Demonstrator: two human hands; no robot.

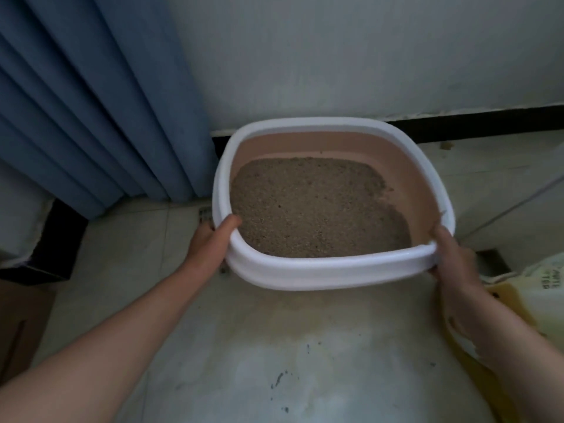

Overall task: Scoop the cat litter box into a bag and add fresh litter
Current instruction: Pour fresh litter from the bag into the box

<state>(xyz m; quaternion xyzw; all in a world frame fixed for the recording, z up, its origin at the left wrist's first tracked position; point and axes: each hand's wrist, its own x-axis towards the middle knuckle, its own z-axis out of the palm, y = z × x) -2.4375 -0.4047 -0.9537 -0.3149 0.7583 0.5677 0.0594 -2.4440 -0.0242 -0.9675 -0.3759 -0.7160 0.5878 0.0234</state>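
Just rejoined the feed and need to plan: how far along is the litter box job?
Done: nothing I can confirm; litter covers most of the litter box floor, bare at the far right. In hand: left hand and right hand grip the box's near corners. Left: scooping and topping up; a printed bag lies at right, contents unclear.
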